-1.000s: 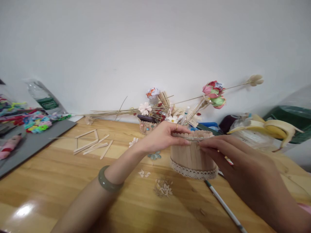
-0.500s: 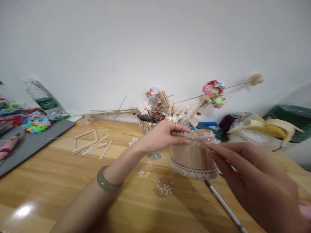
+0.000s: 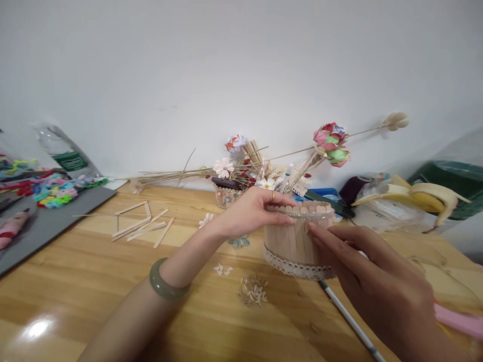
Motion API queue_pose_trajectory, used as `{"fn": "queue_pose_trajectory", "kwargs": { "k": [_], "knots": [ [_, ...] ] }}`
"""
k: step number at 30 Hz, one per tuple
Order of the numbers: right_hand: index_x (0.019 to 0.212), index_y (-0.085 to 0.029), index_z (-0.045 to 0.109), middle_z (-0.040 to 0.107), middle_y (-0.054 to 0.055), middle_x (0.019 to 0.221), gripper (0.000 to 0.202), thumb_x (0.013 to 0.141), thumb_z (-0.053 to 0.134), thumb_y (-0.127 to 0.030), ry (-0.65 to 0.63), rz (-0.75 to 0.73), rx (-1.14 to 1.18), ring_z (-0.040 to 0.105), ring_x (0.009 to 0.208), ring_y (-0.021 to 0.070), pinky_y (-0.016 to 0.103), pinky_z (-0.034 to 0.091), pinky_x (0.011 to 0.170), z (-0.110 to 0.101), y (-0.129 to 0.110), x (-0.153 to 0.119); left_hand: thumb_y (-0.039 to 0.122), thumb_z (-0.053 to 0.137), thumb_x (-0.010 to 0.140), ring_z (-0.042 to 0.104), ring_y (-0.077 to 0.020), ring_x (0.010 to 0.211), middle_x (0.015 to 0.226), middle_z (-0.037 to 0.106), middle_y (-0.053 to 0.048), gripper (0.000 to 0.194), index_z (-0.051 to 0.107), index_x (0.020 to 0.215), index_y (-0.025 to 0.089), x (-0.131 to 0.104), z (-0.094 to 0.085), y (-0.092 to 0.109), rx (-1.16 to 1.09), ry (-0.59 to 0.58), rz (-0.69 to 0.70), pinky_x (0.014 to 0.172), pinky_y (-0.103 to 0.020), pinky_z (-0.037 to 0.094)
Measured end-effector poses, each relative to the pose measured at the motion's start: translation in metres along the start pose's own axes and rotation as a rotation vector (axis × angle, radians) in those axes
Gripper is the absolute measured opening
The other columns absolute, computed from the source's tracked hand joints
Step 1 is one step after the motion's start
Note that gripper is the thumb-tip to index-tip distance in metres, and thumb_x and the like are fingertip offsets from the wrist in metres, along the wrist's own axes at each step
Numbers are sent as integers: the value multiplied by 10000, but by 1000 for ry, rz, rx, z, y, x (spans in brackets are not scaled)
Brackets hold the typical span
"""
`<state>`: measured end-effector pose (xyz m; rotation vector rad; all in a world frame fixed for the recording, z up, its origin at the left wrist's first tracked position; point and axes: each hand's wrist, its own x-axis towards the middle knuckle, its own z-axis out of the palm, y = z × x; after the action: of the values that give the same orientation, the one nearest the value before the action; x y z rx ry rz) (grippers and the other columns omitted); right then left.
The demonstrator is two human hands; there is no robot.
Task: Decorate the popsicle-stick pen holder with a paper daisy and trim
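My left hand [image 3: 266, 208] is closed on the rim of a round holder [image 3: 289, 241] made of wooden craft sticks, thumb outside and fingers over the top edge. A shiny cord runs below the holder's rim, and white lace [image 3: 298, 266] circles its base. The fingers of my right hand [image 3: 362, 266] are pinched together against the holder's front wall, just under the cord. Whatever sits between those fingertips is too small and covered to make out. Small pale petal-like pieces [image 3: 254, 291] lie in a pile on the table below the holder.
Loose craft sticks [image 3: 143, 223] lie to the left. A second decorated holder [image 3: 226, 196] and paper flowers [image 3: 331, 143] stand at the back. A white pen [image 3: 350, 317] lies in front, a pink tool [image 3: 458, 319] at the right. A peeled banana [image 3: 418, 196] rests on a bag.
My right hand has moved left, bringing its fingertips onto the holder's front, over the spot below the cord. The pink tool now shows more. My left hand keeps its hold.
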<state>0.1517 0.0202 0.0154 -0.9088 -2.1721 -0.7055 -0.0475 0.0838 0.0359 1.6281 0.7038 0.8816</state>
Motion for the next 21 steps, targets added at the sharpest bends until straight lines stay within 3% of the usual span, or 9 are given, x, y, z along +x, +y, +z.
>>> {"fn": "queue_pose_trajectory", "kwargs": {
  "k": [10,21],
  "knots": [
    [948,-170,606,633,10,787,91,878,551,-155,83,37,-11,571,674,107,218,416,573,1,-3,7,172,712,644,622,-204,972,1004,715,-79,248,713,888,131,0,1,-2,14,25,-12,860,-322,469],
    [907,-183,636,651,-5,786,70,853,592,-187,116,108,-6,591,659,104,223,420,555,3,-9,13,184,695,655,632,-171,884,960,721,-62,261,697,912,139,-1,1,0,18,20,-10,824,-303,473]
  ]
}}
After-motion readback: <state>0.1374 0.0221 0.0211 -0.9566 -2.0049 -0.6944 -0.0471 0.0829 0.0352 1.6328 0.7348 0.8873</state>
